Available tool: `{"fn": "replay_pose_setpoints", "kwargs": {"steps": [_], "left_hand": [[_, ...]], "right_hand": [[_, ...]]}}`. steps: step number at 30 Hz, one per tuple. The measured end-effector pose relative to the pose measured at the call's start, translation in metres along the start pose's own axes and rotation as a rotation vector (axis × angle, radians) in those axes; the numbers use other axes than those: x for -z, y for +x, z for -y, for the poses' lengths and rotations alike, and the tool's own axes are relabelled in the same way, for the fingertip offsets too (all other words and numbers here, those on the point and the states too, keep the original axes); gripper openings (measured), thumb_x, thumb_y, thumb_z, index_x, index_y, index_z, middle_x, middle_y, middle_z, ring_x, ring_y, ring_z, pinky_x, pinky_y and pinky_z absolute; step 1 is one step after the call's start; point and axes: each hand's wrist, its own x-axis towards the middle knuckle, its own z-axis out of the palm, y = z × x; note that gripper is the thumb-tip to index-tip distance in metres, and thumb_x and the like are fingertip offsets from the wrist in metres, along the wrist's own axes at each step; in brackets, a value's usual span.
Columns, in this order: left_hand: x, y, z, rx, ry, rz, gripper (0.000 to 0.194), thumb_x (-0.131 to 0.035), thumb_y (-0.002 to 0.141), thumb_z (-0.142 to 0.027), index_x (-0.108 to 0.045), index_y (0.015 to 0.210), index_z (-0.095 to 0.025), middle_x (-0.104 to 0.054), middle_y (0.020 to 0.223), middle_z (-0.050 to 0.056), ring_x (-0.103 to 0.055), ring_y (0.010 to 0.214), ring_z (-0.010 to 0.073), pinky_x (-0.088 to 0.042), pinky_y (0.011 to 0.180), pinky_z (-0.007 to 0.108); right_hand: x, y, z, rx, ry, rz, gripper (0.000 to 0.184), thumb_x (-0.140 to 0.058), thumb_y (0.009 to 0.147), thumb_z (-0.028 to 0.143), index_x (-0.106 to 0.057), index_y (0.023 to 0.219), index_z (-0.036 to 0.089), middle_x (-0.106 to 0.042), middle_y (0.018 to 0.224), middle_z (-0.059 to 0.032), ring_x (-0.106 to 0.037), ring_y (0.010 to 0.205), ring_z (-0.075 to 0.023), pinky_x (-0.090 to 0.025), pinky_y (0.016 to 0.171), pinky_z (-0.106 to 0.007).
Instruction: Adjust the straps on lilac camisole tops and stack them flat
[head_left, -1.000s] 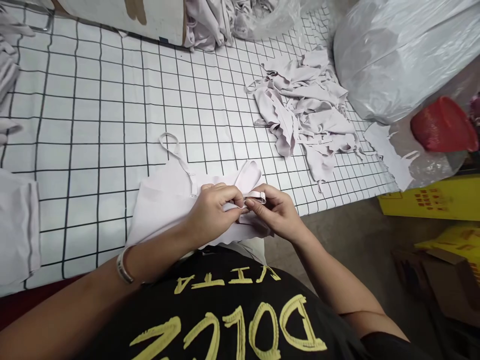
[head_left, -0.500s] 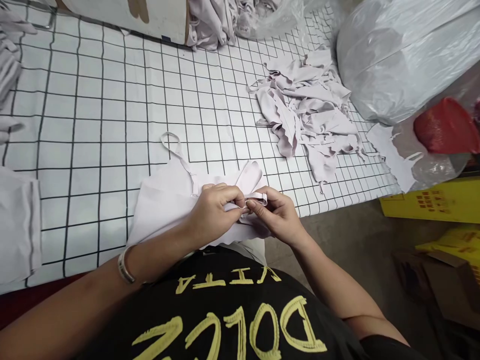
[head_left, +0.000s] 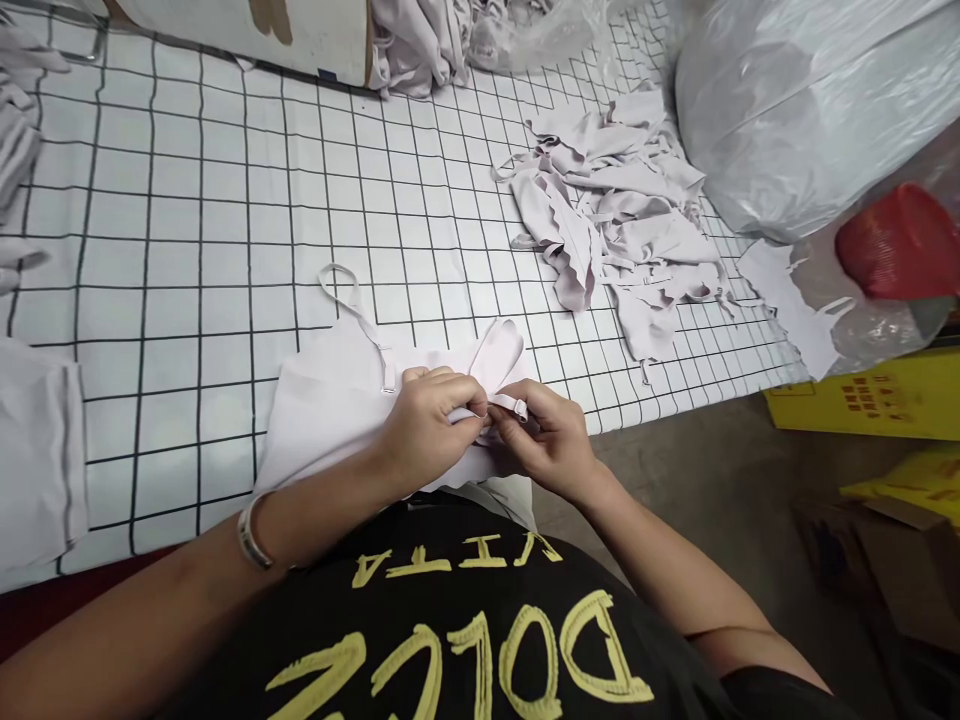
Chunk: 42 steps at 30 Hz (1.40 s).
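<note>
A pale pinkish-white camisole-like garment (head_left: 322,415) with thin straps lies at the table's front edge, partly over my lap. One strap (head_left: 352,300) loops loosely on the cloth to the left. My left hand (head_left: 435,420) pinches the garment near the foot of the other strap. Close against it, my right hand (head_left: 551,435) grips that shoulder strap (head_left: 511,404) between thumb and fingers, its small slider showing by the index finger. A wide folded loop of fabric (head_left: 498,355) sticks up just beyond my fingertips. The exact spot where the fingertips meet is hidden.
A heap of similar garments (head_left: 615,210) lies at the right of the checked tablecloth (head_left: 225,190). Folded fabric (head_left: 41,450) lies at left. A cardboard box (head_left: 255,35) stands at the back. At right are a large plastic bag (head_left: 810,110), a red basket (head_left: 900,245) and yellow boxes (head_left: 870,400).
My right hand has shifted slightly, its fingers drawn in lower, and the strap's slider now tilts downward. My left hand keeps its place. The view has swayed a little.
</note>
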Motion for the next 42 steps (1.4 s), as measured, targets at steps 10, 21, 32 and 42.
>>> {"fn": "replay_pose_setpoints", "kwargs": {"steps": [10, 21, 32, 42], "left_hand": [[0.004, 0.002, -0.001, 0.011, -0.092, 0.022, 0.012, -0.072, 0.074, -0.010, -0.063, 0.071, -0.017, -0.067, 0.070, -0.003, -0.061, 0.069, 0.0123, -0.043, 0.076, 0.029], [0.012, 0.004, -0.014, 0.128, -0.244, 0.113, 0.003, -0.067, 0.082, -0.016, -0.069, 0.081, -0.017, -0.071, 0.082, 0.001, -0.065, 0.080, 0.0136, -0.049, 0.076, 0.025], [0.011, 0.003, -0.012, 0.206, -0.226, 0.154, 0.002, -0.066, 0.081, -0.020, -0.067, 0.080, -0.018, -0.069, 0.082, -0.001, -0.063, 0.079, 0.0130, -0.047, 0.076, 0.025], [0.010, 0.000, -0.011, 0.160, -0.259, 0.075, 0.005, -0.061, 0.081, -0.015, -0.065, 0.078, -0.017, -0.066, 0.080, 0.000, -0.062, 0.076, 0.0130, -0.048, 0.073, 0.025]], "right_hand": [[0.030, 0.025, -0.004, -0.219, 0.335, 0.188, 0.019, -0.066, 0.091, 0.035, -0.064, 0.087, 0.016, -0.061, 0.074, -0.0025, -0.058, 0.067, -0.0164, -0.047, 0.061, -0.026], [0.027, 0.029, -0.004, -0.439, 0.714, 0.218, 0.030, -0.077, 0.084, 0.041, -0.062, 0.082, 0.015, -0.061, 0.069, -0.0015, -0.057, 0.063, -0.0143, -0.048, 0.062, -0.025], [0.032, 0.033, 0.004, -0.466, 0.615, 0.297, 0.034, -0.076, 0.084, 0.045, -0.063, 0.080, 0.014, -0.062, 0.071, -0.0025, -0.057, 0.064, -0.0143, -0.046, 0.059, -0.023], [0.023, 0.027, -0.001, -0.480, 0.765, 0.244, 0.030, -0.082, 0.080, 0.038, -0.065, 0.080, 0.014, -0.063, 0.067, -0.0012, -0.059, 0.060, -0.0128, -0.052, 0.061, -0.023]]}}
